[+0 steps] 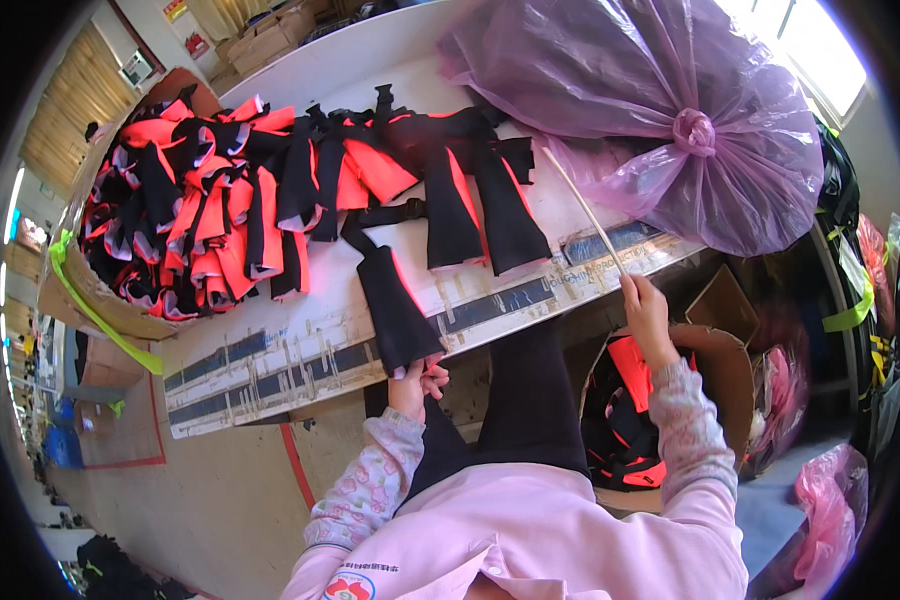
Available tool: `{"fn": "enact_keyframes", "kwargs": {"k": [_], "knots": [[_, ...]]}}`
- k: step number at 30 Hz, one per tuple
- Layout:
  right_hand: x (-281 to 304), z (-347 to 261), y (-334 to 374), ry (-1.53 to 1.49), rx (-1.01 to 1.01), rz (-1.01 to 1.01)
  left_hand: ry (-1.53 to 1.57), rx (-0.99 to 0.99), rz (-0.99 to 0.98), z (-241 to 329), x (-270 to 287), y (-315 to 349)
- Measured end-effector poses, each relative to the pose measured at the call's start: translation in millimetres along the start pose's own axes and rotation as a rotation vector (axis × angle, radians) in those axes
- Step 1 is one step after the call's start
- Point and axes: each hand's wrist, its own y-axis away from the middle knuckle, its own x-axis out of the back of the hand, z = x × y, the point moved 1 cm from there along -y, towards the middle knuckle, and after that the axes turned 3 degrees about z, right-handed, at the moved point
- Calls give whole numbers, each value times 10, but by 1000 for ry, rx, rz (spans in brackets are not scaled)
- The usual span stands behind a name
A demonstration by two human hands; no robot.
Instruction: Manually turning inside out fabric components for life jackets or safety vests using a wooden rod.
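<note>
My left hand (417,385) is closed on the lower open end of a black fabric sleeve (392,310) with a coral edge and a buckled strap at its top. The sleeve hangs over the front edge of the white table (320,290). My right hand (646,312) grips the lower end of a thin pale stick (585,212), which slants up and left over the table. Beyond the hands lie a pair of joined black-and-coral sleeves (485,205) with buckles. To their left is a large pile of similar sleeves (200,220).
A big tied purple plastic bag (660,100) covers the table's far right. Below my right arm, a cardboard box (725,385) holds more black-and-coral pieces (630,400). A cardboard carton (142,315) with a neon-green strip (95,308) borders the pile. Pink plastic bags (825,500) stand at right.
</note>
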Motion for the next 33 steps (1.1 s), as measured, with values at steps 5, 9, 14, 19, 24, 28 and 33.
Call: {"fn": "enact_keyframes", "kwargs": {"k": [5, 9, 14, 19, 24, 28, 33], "knots": [[-107, -327, -746, 242, 379, 74, -13, -3, 13, 13, 59, -8], [-377, -448, -1665, -161, 427, 190, 1, -6, -28, 26, 76, 1], [-880, -139, -2714, -408, -93, -9, -12, -4, -31, 54, 47, 34], [-1199, 153, -3053, -603, -204, -100, -46, 61, 23, 48, 36, 40], [-1126, -43, -2851, -589, -95, 51, 19, 7, 5, -44, 113, 10], [-545, -374, -2234, -464, -77, 92, 28, 6, -21, -65, 114, 6], [-32, -562, -1194, -503, 227, 238, 8, 24, 66, -13, 75, 55]]}}
